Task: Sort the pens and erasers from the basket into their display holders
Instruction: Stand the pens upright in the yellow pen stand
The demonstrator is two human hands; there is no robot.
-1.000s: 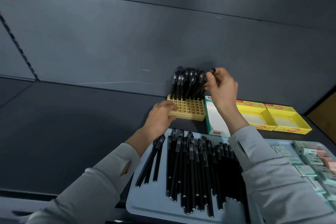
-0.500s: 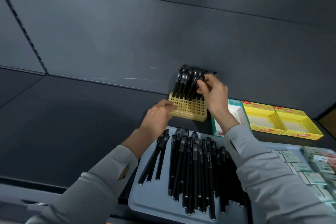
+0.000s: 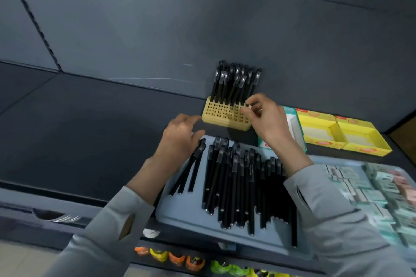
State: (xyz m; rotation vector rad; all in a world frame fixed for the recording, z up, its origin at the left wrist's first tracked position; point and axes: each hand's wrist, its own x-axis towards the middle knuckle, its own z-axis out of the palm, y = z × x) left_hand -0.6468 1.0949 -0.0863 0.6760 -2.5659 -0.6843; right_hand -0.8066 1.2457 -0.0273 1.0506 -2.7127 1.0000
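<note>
At the back edge of the dark grey shelf, starting from the left, I see the left hand lying loose and holding nothing. Its relaxed, slightly spread fingertips are just beside the front left corner of the yellow plastic pen holder pierced with a grid of holes; I cannot tell whether they touch it. A bunch of black capped pens stands in the holder's rear rows, and the front rows are bare. The right hand is at the holder's right rear corner, fingers curled, thumb and forefinger pressed together at the foot of the rightmost standing pen; I cannot make out whether they pinch its barrel. Nearer me, many loose black pens lie side by side in the left half of the flat grey-blue basket, with small wrapped erasers blurred in its right half. Right of the holder sit an open teal-and-white carton and two open yellow cartons. I judge the step to be seating a pen. To do it well I would brace the holder's left corner so it cannot skid, drop the pen straight into the next free hole, let go only once it bottoms, and lift away clear of the leaning caps.
</note>
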